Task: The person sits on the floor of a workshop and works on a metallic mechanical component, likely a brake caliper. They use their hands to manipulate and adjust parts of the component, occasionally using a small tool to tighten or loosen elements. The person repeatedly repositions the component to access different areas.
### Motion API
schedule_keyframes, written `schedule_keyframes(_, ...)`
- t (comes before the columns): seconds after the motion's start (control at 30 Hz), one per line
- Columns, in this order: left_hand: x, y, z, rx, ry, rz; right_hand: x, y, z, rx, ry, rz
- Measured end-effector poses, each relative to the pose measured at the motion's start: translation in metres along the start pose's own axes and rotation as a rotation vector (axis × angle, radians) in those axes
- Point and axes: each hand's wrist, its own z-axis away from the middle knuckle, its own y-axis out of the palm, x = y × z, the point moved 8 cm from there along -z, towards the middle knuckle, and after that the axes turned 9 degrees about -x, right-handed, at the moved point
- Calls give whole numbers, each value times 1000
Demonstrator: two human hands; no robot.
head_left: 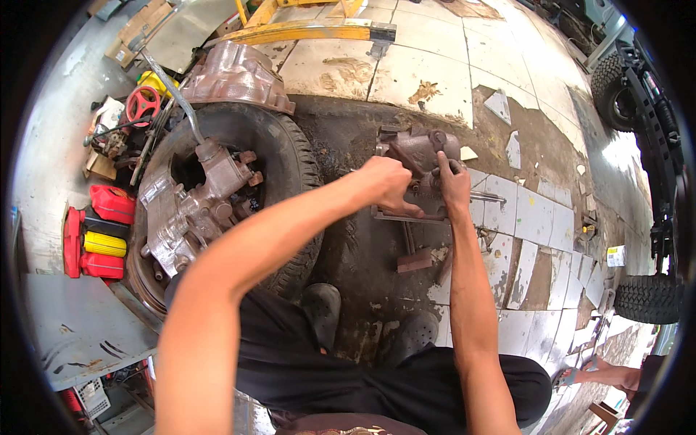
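The head view is showing a person's two bare hands working, set apart from each other, at a reddish-brown cast-metal housing (413, 148), which is lying ahead of the person, above the middle of the dark, stained floor (341, 246). The left hand (391, 187) is curling into a fist at the housing's near left corner, its thumb pointing right; whether it is gripping anything, one cannot tell. The right hand (453, 181) is resting its fingers against the housing's right side, one finger reaching up it; its grip, too, one cannot tell. Thin silvery metal rods (487, 196) are jutting out just right of that hand, and a flat brown metal foot (414, 261) is showing below the housing. Toward the floor's left edge, a large black rubber tyre (297, 181) is lying flat, carrying a brownish metal gearbox with a long bent grey lever (185, 210). A reddish-brown bell-shaped metal casing (235, 76) is sitting beyond the tyre. Broken pale tiles (533, 217) are covering the floor toward its right edge, where a treaded black vehicle wheel (645, 299) is standing.
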Motion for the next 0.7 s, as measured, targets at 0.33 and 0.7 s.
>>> schedule_keyframes(0.33,-5,-5,11,234,18,-87,3,-2,-1,-29,25,12)
schedule_keyframes(0.7,3,-3,6,61,114,-223,18,4,6,-75,27,99)
